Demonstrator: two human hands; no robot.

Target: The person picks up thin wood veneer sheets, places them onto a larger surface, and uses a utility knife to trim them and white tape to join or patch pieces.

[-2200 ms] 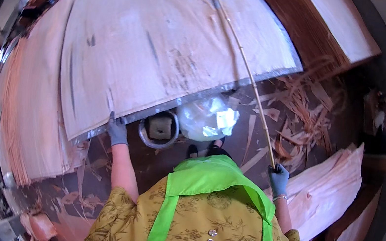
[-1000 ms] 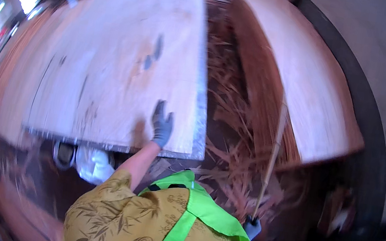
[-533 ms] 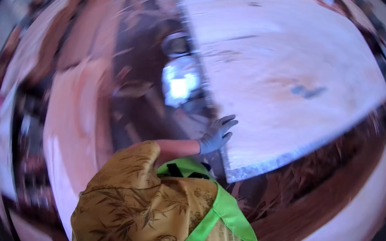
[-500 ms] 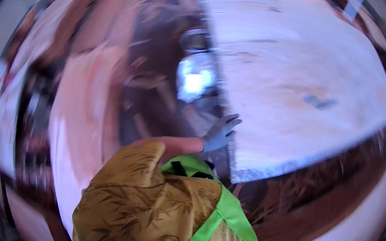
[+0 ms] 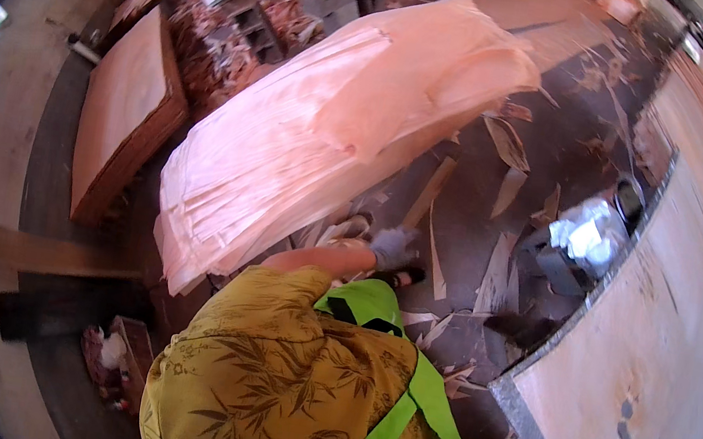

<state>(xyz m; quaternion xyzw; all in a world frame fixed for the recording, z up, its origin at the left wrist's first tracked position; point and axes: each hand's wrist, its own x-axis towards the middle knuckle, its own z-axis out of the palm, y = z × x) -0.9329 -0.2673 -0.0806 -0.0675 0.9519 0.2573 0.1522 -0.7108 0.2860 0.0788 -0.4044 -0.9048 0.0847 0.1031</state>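
Note:
My left hand [image 5: 391,249], in a grey glove, hangs over the floor in front of my body. Its fingers look loosely apart, though they are slightly blurred, and I see nothing held in them. Just beyond the fingertips lies a narrow wood strip [image 5: 430,191]; whether the two touch is unclear. To the left of the hand is a tall stack of thin pinkish veneer sheets [image 5: 339,118], ragged along its edges. My right hand is out of sight.
On the right stands a large pale board stack [image 5: 649,355] with a dark edge. A bucket [image 5: 628,199] and a crumpled plastic-covered thing [image 5: 590,235] sit beside it. Veneer scraps [image 5: 500,273] litter the floor. Another board stack [image 5: 131,114] stands by the left wall.
The view has swung left, so the pale board stack now lies farther right and the veneer stack has come nearer the middle. My left hand is now away from the board's edge.

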